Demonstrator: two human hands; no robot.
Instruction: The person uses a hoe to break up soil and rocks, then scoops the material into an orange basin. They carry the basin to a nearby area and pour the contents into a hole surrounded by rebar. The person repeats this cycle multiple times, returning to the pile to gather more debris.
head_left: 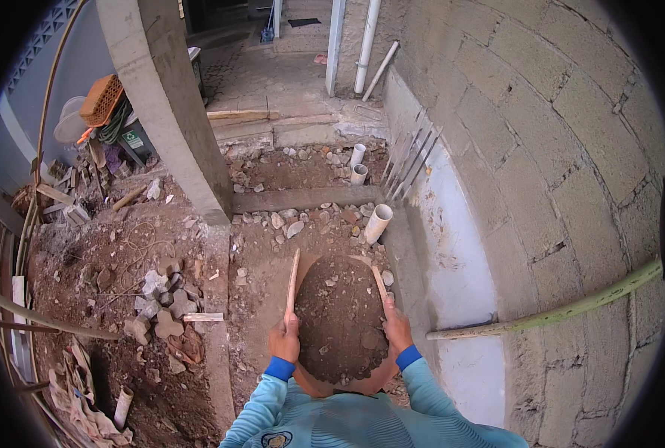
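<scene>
An orange-brown, rounded carrier [314,382] is held low against my front, loaded with dark soil [340,321] and small stones. A pale wooden bar runs along each of its sides. My left hand [285,340] is closed around the left bar [293,280], and my right hand [398,328] around the right bar [379,285]. The carrier's underside is hidden by its load and my body. Just beyond its far right side, a wide white pipe [378,222] sticks up from the dirt.
A concrete beam [306,198] crosses the ground ahead, with two narrower pipes past it. Steel rods [415,160] lean by the block wall [564,187] on my right. A concrete column [168,104] and a pile of paving blocks [164,299] are to my left. A bamboo pole [557,321] juts in from the right.
</scene>
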